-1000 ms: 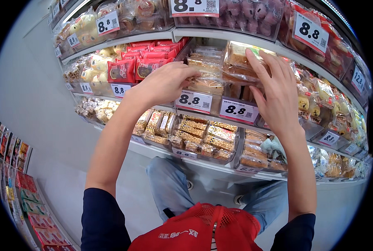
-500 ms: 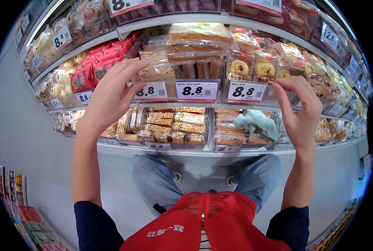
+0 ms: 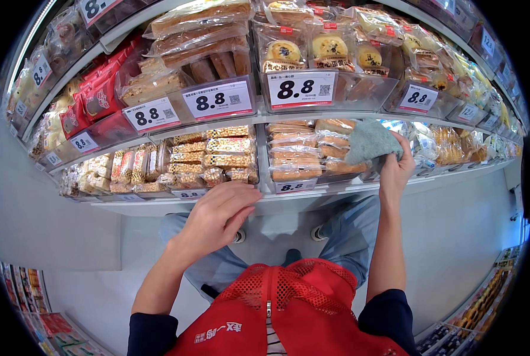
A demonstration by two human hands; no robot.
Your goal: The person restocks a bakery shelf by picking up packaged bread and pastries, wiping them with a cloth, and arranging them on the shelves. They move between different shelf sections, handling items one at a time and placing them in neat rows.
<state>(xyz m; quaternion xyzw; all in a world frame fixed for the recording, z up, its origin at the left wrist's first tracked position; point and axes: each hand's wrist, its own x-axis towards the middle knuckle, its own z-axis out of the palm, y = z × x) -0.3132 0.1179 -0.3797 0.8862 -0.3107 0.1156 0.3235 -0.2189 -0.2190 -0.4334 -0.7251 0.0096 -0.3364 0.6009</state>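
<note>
My right hand (image 3: pixel 398 166) grips the edge of a grey-green cloth (image 3: pixel 369 142) between thumb and fingers. Part of the cloth lies over wrapped bread pieces (image 3: pixel 296 153) in a clear bin on the lower shelf. My left hand (image 3: pixel 224 209) is empty, its fingers loosely bent and the thumb a little apart. It hovers at the front edge of that shelf, just below a bin of wrapped nut-and-grain bars (image 3: pixel 229 153).
Above runs another shelf (image 3: pixel 360 116), with wrapped loaves (image 3: pixel 202 35), round pastries (image 3: pixel 330 46) and red packets (image 3: pixel 101 98) behind price cards. More bagged goods (image 3: pixel 455 143) line the lower right. Other stocked shelves (image 3: pixel 27 285) stand behind me.
Both hands have come down from the upper shelf's front. My right hand has taken hold of the cloth that lay on the bread. The view has shifted to the right.
</note>
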